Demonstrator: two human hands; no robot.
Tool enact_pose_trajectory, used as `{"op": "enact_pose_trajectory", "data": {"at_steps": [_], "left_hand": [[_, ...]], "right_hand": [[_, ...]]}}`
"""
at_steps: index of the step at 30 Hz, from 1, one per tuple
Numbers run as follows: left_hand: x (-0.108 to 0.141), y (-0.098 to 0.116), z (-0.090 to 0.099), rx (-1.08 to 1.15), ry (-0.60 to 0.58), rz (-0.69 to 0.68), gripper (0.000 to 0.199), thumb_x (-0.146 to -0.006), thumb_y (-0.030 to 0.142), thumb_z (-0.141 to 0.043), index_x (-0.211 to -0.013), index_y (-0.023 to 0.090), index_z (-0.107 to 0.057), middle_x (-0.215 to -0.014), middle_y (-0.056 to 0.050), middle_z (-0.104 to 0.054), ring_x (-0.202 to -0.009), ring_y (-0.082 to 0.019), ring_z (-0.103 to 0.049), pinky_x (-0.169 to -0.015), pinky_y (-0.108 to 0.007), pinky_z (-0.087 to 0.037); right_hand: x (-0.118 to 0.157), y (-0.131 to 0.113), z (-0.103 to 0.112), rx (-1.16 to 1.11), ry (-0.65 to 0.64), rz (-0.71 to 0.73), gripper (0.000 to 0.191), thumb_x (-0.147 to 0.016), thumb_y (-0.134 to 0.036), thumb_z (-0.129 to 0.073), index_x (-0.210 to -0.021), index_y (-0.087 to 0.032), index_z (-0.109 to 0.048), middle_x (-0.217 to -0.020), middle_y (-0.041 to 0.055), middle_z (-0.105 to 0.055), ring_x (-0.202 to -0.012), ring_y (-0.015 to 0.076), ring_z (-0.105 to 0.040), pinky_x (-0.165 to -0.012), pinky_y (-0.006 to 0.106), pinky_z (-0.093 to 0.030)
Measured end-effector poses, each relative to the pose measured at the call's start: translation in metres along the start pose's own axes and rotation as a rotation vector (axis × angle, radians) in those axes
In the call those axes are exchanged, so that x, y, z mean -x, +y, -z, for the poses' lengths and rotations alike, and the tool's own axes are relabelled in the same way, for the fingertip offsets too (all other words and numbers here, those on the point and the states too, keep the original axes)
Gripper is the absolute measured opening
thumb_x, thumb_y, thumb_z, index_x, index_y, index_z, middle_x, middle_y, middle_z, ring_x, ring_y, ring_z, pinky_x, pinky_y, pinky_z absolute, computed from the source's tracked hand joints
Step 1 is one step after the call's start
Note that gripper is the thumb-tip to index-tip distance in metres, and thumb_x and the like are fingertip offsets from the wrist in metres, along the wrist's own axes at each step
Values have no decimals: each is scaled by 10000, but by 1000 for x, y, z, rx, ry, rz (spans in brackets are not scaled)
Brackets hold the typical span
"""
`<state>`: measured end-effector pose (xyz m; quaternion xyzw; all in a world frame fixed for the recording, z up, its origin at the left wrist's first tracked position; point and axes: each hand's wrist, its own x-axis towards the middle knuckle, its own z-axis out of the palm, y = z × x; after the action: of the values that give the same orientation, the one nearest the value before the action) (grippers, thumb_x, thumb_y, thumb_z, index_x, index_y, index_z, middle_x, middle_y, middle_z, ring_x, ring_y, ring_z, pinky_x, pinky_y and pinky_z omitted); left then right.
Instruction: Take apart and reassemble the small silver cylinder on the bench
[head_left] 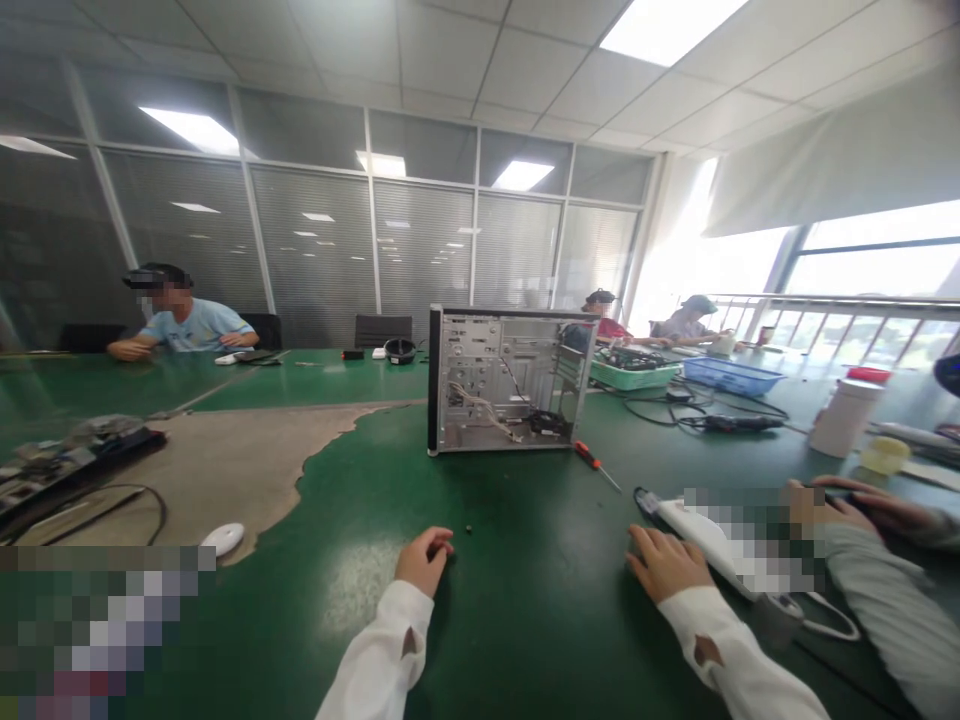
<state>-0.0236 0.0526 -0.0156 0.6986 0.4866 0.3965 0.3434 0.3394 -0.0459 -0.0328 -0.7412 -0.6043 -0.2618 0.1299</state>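
Note:
My left hand [425, 560] rests on the green table with its fingers curled; whether anything is in them is hidden. Just to its right lies a tiny dark piece [469, 529]. My right hand [667, 563] lies palm down, fingers a little apart, beside a white power strip [705, 535], holding nothing. Beyond both hands an open computer case [510, 380] stands upright, with loose cables and a black fan [547, 421] inside. A red-handled screwdriver [592, 460] lies by the case's lower right corner.
At right are a person's hands [832, 505], a white bottle [847, 410], a green basket [637, 376], a blue basket [731, 376] and black cables [739, 424]. At left are electronic parts [75, 450] and a white round object [223, 540]. Other people sit farther back.

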Motion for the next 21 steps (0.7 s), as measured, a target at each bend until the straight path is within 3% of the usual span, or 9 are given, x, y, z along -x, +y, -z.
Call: {"op": "enact_pose_trajectory", "data": {"at_steps": [4,7,9,13,16,21], "left_hand": [[-2,2,1,5,5,20,217,-623,123,-452,-783,180,-586,-653,2,-650,-692,-145,-600,-706,-241,-443],[-1,4,2,7,3,23,212,-623,129,-452,-776,183,-588,-648,7,-650,-695,-145,-601,-706,-240,-443],[-1,5,2,2,4,19,211,-623,131,-454,-775,183,-590,-648,8,-649,-695,-144,-600,-705,-239,-444],[1,7,3,-19,12,-5,218,-629,132,-451,-785,183,-596,-664,2,-649,-690,-146,-598,-702,-249,-445],[1,6,2,-7,8,-8,219,-628,118,-449,-779,186,-593,-653,3,-647,-683,-144,-599,-699,-250,-448],[-1,5,1,-12,8,6,220,-619,121,-455,-784,185,-586,-655,10,-647,-689,-141,-602,-714,-243,-449]], "right_hand": [[11,37,7,195,75,-120,306,-655,-217,-464,-948,-231,-551,-980,137,-555,-901,306,-489,-769,482,-301],[13,23,13,179,146,-108,411,-635,-184,-464,-1043,-196,-507,-1142,143,-455,-1057,333,-381,-866,523,-224],[14,-7,14,57,103,-16,455,-654,-197,-456,-1108,-175,-466,-1198,137,-404,-1095,309,-349,-901,480,-238],[11,-92,13,-271,-121,267,523,-703,-225,-420,-1219,-176,-348,-1235,123,-362,-1103,244,-359,-877,372,-344],[-4,-148,17,-416,-173,363,576,-710,-156,-389,-1268,-207,-251,-1271,113,-315,-1128,219,-334,-898,359,-331],[-43,-201,19,-479,-253,437,626,-674,-114,-441,-1251,-285,-269,-1317,85,-256,-1136,246,-318,-880,387,-333]]}}
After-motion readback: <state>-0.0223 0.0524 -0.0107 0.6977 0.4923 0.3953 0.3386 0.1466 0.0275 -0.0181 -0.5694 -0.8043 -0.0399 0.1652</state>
